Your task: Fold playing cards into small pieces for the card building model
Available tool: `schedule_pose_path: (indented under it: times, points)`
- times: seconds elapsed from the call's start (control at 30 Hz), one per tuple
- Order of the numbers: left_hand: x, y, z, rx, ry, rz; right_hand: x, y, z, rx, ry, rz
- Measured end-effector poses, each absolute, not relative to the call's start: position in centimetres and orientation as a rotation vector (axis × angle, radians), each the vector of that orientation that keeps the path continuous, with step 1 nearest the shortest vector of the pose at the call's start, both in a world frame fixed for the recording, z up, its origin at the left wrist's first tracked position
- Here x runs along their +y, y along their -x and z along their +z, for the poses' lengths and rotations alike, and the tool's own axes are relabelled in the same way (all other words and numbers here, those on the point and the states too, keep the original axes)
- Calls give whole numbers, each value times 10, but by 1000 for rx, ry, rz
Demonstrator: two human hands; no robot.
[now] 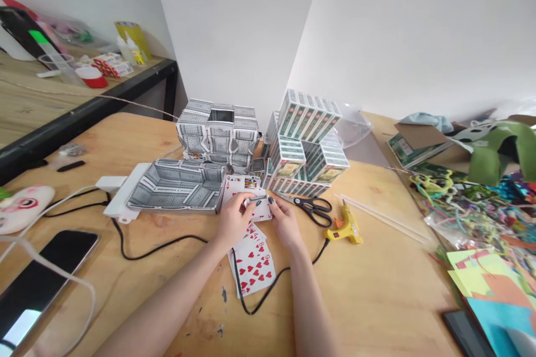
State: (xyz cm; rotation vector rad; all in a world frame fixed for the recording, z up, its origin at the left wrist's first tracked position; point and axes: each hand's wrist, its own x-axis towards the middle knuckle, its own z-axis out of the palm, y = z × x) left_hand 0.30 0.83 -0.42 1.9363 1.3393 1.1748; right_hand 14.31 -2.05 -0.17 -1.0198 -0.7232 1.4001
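Between my left hand [237, 216] and my right hand [285, 220] is a small folded playing card [256, 198], pinched by the fingers of both. Under and behind my fingers lie more playing cards [234, 185], some showing a queen and hearts. Closer to me, a fan of heart cards [253, 266] rests on the table with a black cord across it. A tray built from folded cards [176, 187] sits to the left of my hands. Behind it stands a taller folded-card structure [220, 134]. Black-handled scissors [312, 208] lie right of my right hand.
Stacked card boxes [305, 150] stand behind the scissors. A yellow glue gun [347, 227] and clear glue sticks [385, 217] lie to the right, its cord looping near my wrists. Phones [46, 279] [469, 332], coloured paper [488, 290] and craft scraps edge the table [377, 301].
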Motion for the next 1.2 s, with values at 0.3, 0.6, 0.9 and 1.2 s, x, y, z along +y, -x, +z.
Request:
schedule_pose_path:
  times: [0.3,0.6,0.9,1.2]
  points:
    - [11,2,-7,1372,-1957,1240,-24,-141,4,-532,834,1831]
    - [6,-1,0,1163,-1995,1237,-24,-142,5,-640,943,1755]
    - [7,2,2,1231,-1685,1256,-29,-141,12,-840,958,1764]
    - [3,5,10,895,-1590,1093,-29,-143,4,-815,965,1729]
